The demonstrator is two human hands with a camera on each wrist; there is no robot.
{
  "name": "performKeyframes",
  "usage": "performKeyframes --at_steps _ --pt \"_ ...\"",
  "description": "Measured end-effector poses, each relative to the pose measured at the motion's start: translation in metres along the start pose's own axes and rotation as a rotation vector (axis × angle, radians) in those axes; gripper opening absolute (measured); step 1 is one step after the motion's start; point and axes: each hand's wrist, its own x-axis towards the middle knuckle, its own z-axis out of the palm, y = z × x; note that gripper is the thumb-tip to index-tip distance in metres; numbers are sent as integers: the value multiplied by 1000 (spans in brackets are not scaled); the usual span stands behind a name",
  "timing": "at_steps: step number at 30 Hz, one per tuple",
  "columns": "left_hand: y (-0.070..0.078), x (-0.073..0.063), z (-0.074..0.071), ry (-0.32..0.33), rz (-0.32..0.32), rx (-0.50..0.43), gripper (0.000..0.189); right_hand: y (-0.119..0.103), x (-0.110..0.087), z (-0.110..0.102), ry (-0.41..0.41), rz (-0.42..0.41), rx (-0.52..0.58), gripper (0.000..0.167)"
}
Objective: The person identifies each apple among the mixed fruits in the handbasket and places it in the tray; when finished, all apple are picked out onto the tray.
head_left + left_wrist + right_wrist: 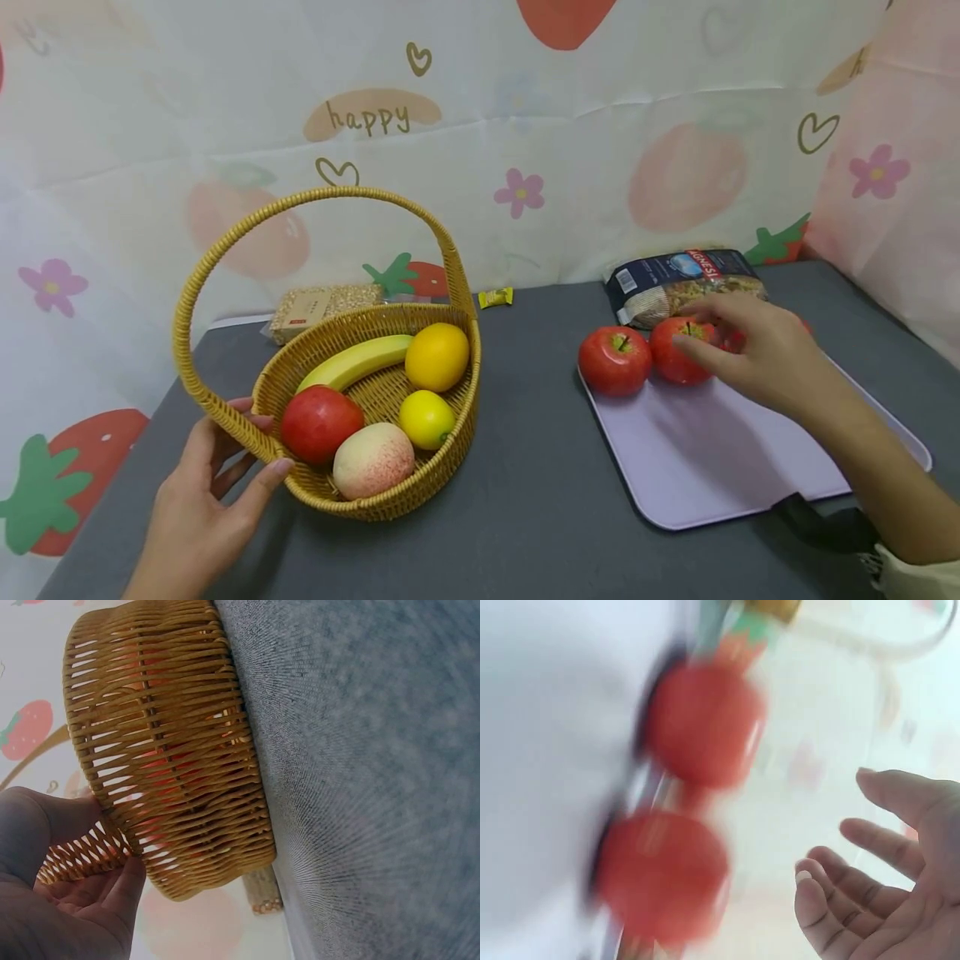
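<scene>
My left hand (206,492) grips the wicker basket (442,479) at its left rim, where the handle joins; in the left wrist view, thumb and fingers lie on either side of the weave. Inside the basket are a banana (356,360), an orange (437,357), a lemon (426,419), a peach (373,460) and a red round fruit (321,423). Over the tray's far side hovers my right hand (772,354), fingers loosely bent and holding nothing. Two red apples (615,360) (664,874) sit near it on the tray; more red shows behind the hand.
The lilac tray (697,492) lies on the grey table at right. Behind it rests a pasta bag (678,283). A pack of grains (318,308) lies behind the basket, and a small yellow wrapped candy (496,297) by the printed backdrop. A black strap circles the right wrist.
</scene>
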Motion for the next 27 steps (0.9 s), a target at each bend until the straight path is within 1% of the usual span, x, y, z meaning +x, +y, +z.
performKeyframes --at_steps 1,3,6,9,16,18,22,25,27 --pt "0 0 0 1 2 0 72 -12 5 7 -10 -28 30 33" --pt "-1 0 -1 3 8 -2 71 -36 14 21 -48 -57 98 29" --pt "-1 0 -1 4 20 -7 71 -69 25 44 -143 -67 197 28" --pt "-1 0 -1 0 21 -13 70 -96 35 68 -210 -102 269 30" --pt "0 0 -1 -2 1 5 71 -149 54 105 -254 -210 355 35" --pt "0 0 -1 1 0 13 71 -163 59 115 -284 -240 363 36" --pt "0 1 -1 4 4 18 71 -186 69 136 -377 -273 343 38" --pt "0 0 -1 3 5 16 72 -201 76 153 -430 -288 290 39" --pt "-1 0 -1 2 1 16 72 -209 80 162 -464 -293 261 37"
